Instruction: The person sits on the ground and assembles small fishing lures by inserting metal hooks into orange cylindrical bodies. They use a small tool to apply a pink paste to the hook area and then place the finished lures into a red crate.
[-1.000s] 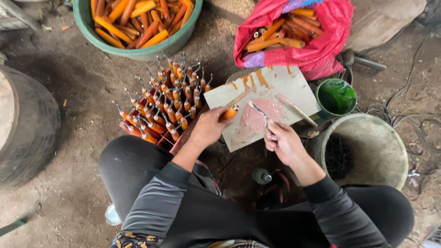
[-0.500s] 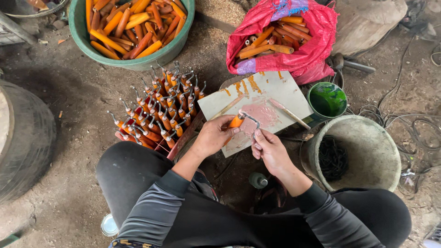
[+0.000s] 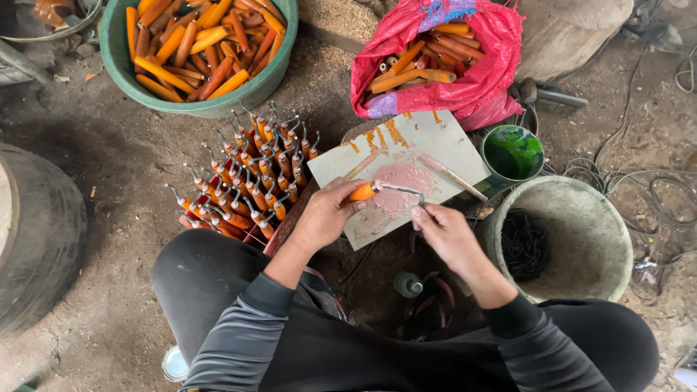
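My left hand [image 3: 325, 215] grips an orange wooden handle [image 3: 361, 192] with a bent metal hook [image 3: 404, 190] set in its end. My right hand [image 3: 444, 230] pinches the hook's outer end. Both hands hover over a pale board [image 3: 428, 141] smeared with pink paste [image 3: 404, 181] and orange streaks. Two thin sticks [image 3: 454, 176] lie on the board. Left of my left hand stands a dense cluster of finished hooked tools [image 3: 243, 180] with orange handles, hooks pointing up.
A green basin [image 3: 120, 62] of loose orange handles sits at the top left. A red sack [image 3: 486, 91] holds more handles. A small green pot [image 3: 512, 152] and a large grey bucket [image 3: 581, 290] of dark metal pieces stand at the right. A tyre [image 3: 36, 232] lies left.
My hands came together over the pink paste; the left now holds the orange handle level while the right has hold of the metal hook at its end. The view shifted slightly.
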